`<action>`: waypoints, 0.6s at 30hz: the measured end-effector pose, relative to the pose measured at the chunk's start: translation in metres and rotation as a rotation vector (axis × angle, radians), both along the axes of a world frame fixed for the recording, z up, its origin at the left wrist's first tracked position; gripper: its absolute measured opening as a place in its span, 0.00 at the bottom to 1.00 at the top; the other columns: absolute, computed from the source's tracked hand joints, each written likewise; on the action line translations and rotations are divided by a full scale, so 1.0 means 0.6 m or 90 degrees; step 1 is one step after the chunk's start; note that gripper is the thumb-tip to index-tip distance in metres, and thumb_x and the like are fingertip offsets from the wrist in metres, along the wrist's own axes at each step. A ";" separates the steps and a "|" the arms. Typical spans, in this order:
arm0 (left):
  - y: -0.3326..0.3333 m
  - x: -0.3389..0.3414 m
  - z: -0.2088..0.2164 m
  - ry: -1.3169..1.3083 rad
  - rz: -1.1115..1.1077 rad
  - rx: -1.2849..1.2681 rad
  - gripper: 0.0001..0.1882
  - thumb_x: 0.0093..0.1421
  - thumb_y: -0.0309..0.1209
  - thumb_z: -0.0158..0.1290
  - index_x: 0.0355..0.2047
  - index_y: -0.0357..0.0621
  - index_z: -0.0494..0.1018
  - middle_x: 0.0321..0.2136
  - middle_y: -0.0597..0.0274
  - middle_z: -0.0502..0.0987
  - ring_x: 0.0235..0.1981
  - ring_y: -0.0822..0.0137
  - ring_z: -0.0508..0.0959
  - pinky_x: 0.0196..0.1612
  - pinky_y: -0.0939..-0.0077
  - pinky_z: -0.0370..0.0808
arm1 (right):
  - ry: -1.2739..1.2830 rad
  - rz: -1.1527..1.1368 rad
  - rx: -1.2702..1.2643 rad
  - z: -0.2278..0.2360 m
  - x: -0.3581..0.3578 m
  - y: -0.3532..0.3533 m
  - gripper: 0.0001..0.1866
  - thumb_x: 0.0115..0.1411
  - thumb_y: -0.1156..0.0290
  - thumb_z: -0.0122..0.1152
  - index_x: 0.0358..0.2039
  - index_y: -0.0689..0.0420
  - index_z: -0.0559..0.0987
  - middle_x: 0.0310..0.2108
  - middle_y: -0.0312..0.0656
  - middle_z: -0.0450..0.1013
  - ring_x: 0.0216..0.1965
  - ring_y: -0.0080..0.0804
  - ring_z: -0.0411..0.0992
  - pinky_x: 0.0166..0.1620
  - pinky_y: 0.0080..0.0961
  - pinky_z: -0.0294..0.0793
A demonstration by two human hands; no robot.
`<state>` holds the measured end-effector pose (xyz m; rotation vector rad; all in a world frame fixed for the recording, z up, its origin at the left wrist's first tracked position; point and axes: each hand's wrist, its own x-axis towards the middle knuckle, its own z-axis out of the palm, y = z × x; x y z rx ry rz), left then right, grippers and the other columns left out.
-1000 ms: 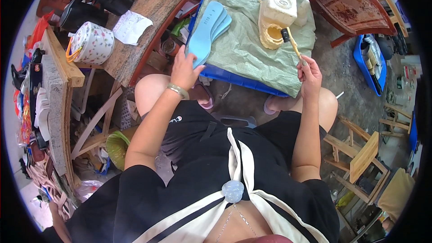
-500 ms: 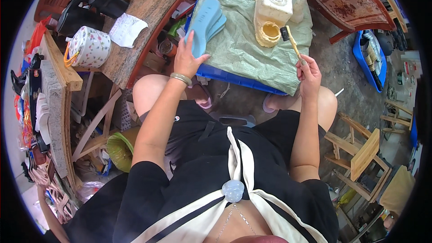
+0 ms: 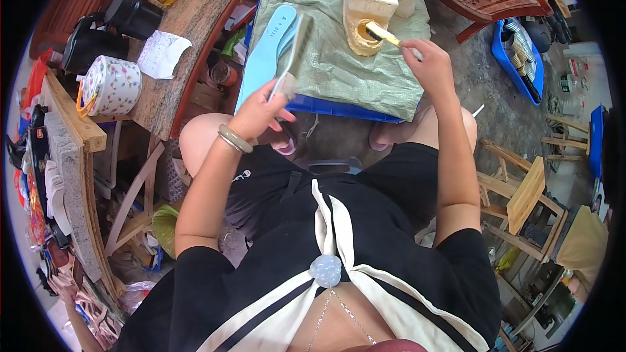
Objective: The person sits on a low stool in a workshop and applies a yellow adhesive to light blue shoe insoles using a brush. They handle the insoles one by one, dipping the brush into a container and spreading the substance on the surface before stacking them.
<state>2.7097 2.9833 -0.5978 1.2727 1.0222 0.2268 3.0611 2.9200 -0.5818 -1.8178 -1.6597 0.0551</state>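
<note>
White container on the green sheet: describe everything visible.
The white container is boxy, off-white and stained, plastic by its look, with a round ring marked on its upper face. A round, open mouth on its near side is thickly crusted yellowish. It rests on the far right part of the green sheet. The right hand holds a brush with its dark end at the mouth; contact there is unclear.

Insoles (image 3: 276,29): matt, smooth, foam-like. Jug (image 3: 373,1): white plastic, dull, roughly crusted low down. Brush (image 3: 390,38): matt handle, wood or plastic unclear. Sheet (image 3: 329,72): woven plastic, creased, faint sheen. Crate (image 3: 345,111): smooth plastic. Desk (image 3: 207,16): speckled, stone-like, smooth. Paper (image 3: 163,55): crumpled. Stool (image 3: 526,195): bare wood, matt.
</note>
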 end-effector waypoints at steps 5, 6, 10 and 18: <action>-0.041 0.021 0.014 -0.267 0.077 -0.352 0.25 0.59 0.24 0.45 0.58 0.37 0.57 0.45 0.47 0.74 0.34 0.60 0.81 0.24 0.79 0.80 | -0.152 0.022 -0.114 0.006 -0.001 0.050 0.08 0.54 0.66 0.57 0.31 0.51 0.82 0.26 0.43 0.75 0.31 0.43 0.75 0.36 0.35 0.75; -0.048 0.022 -0.003 -0.312 0.093 -0.387 0.24 0.59 0.24 0.45 0.57 0.36 0.57 0.47 0.47 0.73 0.36 0.59 0.81 0.25 0.78 0.80 | -0.179 0.026 -0.128 0.006 0.000 0.057 0.08 0.54 0.66 0.56 0.31 0.51 0.82 0.26 0.43 0.75 0.31 0.43 0.75 0.36 0.36 0.75; -0.081 0.018 -0.047 -0.362 0.179 -0.408 0.21 0.62 0.25 0.46 0.56 0.37 0.59 0.47 0.49 0.72 0.43 0.57 0.79 0.32 0.76 0.82 | -0.221 0.052 -0.159 0.001 -0.003 0.080 0.08 0.53 0.66 0.55 0.29 0.51 0.82 0.27 0.42 0.75 0.31 0.43 0.75 0.36 0.36 0.75; -0.126 -0.012 -0.040 -0.226 0.246 -0.268 0.15 0.63 0.26 0.45 0.51 0.39 0.63 0.41 0.57 0.76 0.35 0.69 0.80 0.30 0.83 0.76 | -0.174 0.062 -0.097 0.013 -0.003 0.047 0.07 0.53 0.68 0.59 0.30 0.53 0.81 0.28 0.43 0.75 0.28 0.43 0.74 0.34 0.34 0.75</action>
